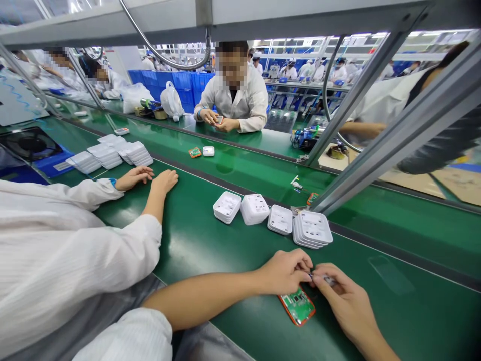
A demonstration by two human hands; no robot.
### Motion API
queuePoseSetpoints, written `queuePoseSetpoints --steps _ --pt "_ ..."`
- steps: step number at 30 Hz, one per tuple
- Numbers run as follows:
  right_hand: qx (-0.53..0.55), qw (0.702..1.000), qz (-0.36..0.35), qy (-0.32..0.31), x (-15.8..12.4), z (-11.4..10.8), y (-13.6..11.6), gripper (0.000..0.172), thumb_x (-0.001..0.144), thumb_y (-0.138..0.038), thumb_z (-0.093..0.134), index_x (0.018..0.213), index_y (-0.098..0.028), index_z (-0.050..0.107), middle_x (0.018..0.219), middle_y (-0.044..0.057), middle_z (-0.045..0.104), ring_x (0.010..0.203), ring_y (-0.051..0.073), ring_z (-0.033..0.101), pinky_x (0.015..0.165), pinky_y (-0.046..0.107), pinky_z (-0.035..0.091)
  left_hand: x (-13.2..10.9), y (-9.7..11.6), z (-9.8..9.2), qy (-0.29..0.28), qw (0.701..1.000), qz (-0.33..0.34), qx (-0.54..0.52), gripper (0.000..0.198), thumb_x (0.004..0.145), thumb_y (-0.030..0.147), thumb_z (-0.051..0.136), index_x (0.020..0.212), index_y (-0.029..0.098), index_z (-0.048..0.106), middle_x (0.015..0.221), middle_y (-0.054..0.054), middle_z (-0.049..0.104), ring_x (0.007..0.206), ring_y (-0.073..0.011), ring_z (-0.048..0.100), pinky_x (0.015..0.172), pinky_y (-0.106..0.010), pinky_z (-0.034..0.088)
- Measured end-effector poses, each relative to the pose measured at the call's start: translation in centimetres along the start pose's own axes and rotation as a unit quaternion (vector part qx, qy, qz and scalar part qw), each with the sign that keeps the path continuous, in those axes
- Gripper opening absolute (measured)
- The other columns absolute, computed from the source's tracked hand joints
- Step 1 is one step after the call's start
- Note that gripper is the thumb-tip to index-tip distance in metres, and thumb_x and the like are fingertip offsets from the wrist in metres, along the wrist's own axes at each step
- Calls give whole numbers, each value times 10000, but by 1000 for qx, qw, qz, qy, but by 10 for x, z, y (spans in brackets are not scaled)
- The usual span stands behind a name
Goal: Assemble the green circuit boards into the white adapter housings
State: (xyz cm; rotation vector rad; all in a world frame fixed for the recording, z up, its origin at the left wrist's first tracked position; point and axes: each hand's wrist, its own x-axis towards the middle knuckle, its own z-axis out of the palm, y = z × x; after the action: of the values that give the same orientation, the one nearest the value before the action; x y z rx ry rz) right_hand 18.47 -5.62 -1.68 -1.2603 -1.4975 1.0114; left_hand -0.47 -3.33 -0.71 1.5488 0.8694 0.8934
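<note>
My left hand (283, 271) is closed, its thumb and fingers pinched at a tiny dark part, too small to name. Fingertip to fingertip with it, my right hand (343, 296) is closed around a small whitish-grey piece (329, 281), mostly hidden by the fingers. Just below the hands, a green circuit board in an orange frame (298, 306) lies on the green work surface (210, 250); my left hand covers its upper edge. Stacks of white square plastic covers (314, 228) stand beyond my hands.
At the left, a co-worker's hands (150, 181) rest near more white stacks (112, 150). Across the conveyor belt (240, 168), another person (233, 95) holds a small device. A slanted metal post (379, 120) rises at the right. Another circuit board (195, 152) lies on the belt.
</note>
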Motion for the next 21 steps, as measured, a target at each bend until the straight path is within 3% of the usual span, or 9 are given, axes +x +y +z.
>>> queuePoseSetpoints --steps 11,21 --pt "8 999 19 -39 1 -9 4 264 795 -445 789 801 -186 737 886 73 677 742 169 648 657 231 566 1 2 -1 -30 999 9 14 184 827 70 623 969 173 566 846 -18 682 861 -157 699 791 -246 534" --pt "-50 992 -19 -111 7 -13 -1 217 803 -419 795 736 -214 774 810 77 708 750 183 683 665 241 574 -2 3 -6 -86 985 26 150 300 814 59 608 1069 201 541 898 -5 690 865 -156 679 751 -224 481"
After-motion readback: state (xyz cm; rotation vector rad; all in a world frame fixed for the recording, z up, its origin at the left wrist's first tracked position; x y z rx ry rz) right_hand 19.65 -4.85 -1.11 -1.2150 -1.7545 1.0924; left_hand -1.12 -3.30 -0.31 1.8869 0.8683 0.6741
